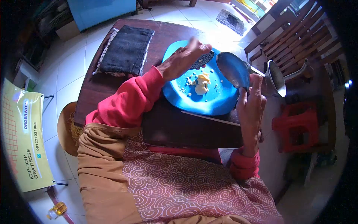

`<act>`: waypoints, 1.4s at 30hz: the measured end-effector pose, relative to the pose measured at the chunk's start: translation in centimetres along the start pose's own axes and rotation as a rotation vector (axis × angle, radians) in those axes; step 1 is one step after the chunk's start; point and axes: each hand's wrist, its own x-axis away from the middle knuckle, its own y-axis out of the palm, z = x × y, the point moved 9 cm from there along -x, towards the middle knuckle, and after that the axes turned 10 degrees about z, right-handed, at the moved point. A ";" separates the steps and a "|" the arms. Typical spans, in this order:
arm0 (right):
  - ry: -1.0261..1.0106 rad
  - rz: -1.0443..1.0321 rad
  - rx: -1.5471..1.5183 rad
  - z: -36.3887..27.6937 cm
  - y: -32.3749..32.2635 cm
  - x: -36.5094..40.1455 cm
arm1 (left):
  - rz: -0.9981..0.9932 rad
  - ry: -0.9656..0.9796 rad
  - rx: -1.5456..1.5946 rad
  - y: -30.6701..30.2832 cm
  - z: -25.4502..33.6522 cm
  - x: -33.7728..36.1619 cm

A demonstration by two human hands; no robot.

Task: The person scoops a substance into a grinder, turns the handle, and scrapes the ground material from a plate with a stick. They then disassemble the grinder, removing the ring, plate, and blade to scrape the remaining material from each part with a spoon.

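Observation:
My left hand (186,56) is closed around a dark, perforated kitchen tool (203,61), its flat holed part showing below the fingers. It is above a blue plate (175,95) on the table. In the plate sits a small heap of pale yellow, crumbly food (202,85), with bits scattered around it. My right hand (251,106), at the plate's right side, grips a large metal spoon (233,69). The spoon's broad bowl points up and left over the plate's right edge. Its handle is mostly hidden by my fingers.
A folded black cloth (126,50) lies at the left of the dark wooden table (164,128). To the right are a grey metal bowl-like piece (276,78), a slatted wooden chair (298,33) and a red stool (296,127). A yellow banner (28,138) stands left.

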 end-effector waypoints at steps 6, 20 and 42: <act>-0.147 -0.024 0.110 -1.4 0.9 0.6 | 0.073 -0.031 -0.179 0.1 1.4 0.6; -0.158 -0.051 0.147 -1.9 1.5 1.1 | 0.345 -0.075 -0.442 -2.1 1.1 0.9; -0.046 -0.162 0.232 -1.1 1.4 1.9 | 0.215 0.557 -0.740 -0.4 0.7 1.2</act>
